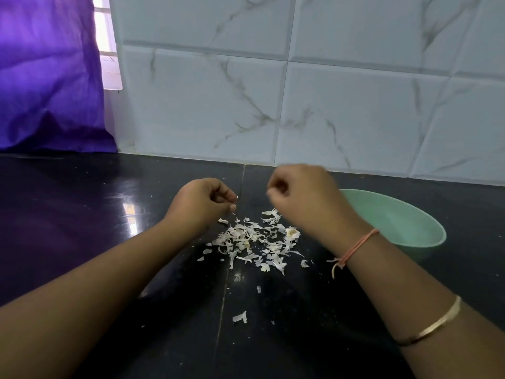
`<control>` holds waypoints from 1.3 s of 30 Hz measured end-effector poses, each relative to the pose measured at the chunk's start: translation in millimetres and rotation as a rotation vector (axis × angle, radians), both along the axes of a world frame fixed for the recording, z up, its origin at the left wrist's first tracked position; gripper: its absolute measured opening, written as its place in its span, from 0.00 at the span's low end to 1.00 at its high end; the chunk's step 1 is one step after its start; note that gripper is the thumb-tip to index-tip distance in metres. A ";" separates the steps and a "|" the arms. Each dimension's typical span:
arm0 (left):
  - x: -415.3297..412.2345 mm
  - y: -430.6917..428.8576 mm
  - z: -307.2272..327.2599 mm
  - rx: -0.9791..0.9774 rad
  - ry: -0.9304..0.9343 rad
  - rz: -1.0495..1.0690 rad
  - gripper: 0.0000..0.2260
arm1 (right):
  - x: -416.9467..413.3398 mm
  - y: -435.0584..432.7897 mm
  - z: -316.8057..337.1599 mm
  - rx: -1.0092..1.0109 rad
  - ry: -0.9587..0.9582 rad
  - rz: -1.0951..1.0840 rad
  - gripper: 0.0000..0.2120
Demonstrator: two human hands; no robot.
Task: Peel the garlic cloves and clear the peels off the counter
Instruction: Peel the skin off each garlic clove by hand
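Garlic peels (pixel 257 242) lie in a loose heap on the black table (pixel 82 214), just below and between a person's two hands. The L hand (pixel 202 203) is at the pile's upper-left edge and the R hand (pixel 303 195) at its upper right. A dried root stub (pixel 292 233) sits at the heap's R side, close to the R wrist. A stray peel (pixel 240 317) lies apart, nearer the camera, between the forearms. A pale green bowl (pixel 404 222) stands on the table just behind the R hand, which hides part of its rim; its contents can't be made out. The R hand is motion-blurred: its fingers are curled in, but whether they grip anything can't be told. The L hand's fingers are curled too, w/ thumb and fingertips pinching a tiny white scrap (pixel 237 198), too small to say if peel or clove. Both forearms reach in from the bottom corners, cut off by the frame. The R one wears a pink thread (pixel 358 244) at the wrist and a gold bangle (pixel 434 321) further back. Behind are a marble-look tiled wall (pixel 328 105) and, at L, a purple curtain (pixel 49 77)
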State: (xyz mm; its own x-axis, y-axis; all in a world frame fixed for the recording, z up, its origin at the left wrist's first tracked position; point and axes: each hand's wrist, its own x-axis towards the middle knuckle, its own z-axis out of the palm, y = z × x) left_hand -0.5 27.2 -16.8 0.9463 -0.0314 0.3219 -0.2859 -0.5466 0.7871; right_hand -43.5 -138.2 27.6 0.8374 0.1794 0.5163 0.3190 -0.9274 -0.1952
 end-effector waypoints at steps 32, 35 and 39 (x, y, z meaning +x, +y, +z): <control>3.9 5.0 -3.5 0.514 0.117 -0.033 0.11 | 12.0 2.7 -20.8 0.074 0.290 0.056 0.19; 3.5 4.5 -3.5 0.516 0.105 -0.039 0.08 | 10.5 4.1 -23.3 -0.024 0.384 0.078 0.17; 5.8 3.7 -9.4 0.533 0.078 -0.050 0.06 | 11.6 10.1 -37.0 -0.123 0.426 0.105 0.13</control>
